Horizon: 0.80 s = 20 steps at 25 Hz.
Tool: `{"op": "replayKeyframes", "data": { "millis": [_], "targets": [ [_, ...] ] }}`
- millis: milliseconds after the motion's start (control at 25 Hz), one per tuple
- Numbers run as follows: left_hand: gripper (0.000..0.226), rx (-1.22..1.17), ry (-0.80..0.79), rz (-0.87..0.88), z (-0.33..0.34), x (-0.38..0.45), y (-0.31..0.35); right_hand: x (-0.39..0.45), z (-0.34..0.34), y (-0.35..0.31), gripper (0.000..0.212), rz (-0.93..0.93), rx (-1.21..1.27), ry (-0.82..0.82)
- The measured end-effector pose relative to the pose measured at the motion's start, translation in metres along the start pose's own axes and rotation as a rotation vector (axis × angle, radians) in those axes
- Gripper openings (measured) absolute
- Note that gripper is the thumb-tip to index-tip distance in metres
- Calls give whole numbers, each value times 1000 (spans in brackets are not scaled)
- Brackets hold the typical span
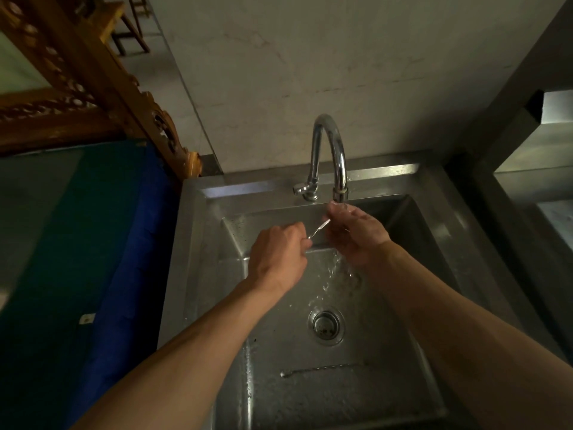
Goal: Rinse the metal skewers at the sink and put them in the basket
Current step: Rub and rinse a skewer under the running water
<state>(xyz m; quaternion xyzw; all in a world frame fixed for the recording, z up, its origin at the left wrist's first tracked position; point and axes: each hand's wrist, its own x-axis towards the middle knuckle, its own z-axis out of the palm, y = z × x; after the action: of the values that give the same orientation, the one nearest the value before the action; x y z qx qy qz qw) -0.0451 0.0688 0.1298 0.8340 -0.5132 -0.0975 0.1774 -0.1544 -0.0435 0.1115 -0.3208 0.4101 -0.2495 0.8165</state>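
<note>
Nearest, a metal skewer (pixel 322 369) is lying flat on the floor of the steel sink (pixel 434 274), close to its near edge and roughly parallel to it, untouched by either hand. Just beyond it, the round drain (pixel 326 326) is sitting near the middle of the basin, with water (pixel 333 271) splashing down just behind it. Farther on, the left hand (pixel 276 254) is closing in a fist around one end of a second skewer (pixel 317 229), while the right hand (pixel 356 235) is curling its fingers around the other end directly beneath the spout, water running over it. At the sink's far edge, the curved chrome tap (pixel 330 150) is arching over the basin. Off the left edge, a blue cloth (pixel 124 243) is hanging.
</note>
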Motion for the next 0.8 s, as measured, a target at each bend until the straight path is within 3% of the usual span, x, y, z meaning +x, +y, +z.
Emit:
{"op": "replayKeyframes", "data": {
  "millis": [200, 440, 640, 800],
  "targets": [
    [15, -32, -51, -38, -2, -2, 1, -8, 0, 1, 19, -19, -57, -18],
    [15, 17, -40, 13, -2, -6, 5, -7, 4, 8, 14, -13, -124, 353],
    [16, 40, 22, 6, -4, -2, 11, -15, 5, 0, 12, 98, -189, 120],
    [17, 40, 88, 113, -6, 8, 14, -16, 1, -18, 14, 48, -82, 226]
  ]
}}
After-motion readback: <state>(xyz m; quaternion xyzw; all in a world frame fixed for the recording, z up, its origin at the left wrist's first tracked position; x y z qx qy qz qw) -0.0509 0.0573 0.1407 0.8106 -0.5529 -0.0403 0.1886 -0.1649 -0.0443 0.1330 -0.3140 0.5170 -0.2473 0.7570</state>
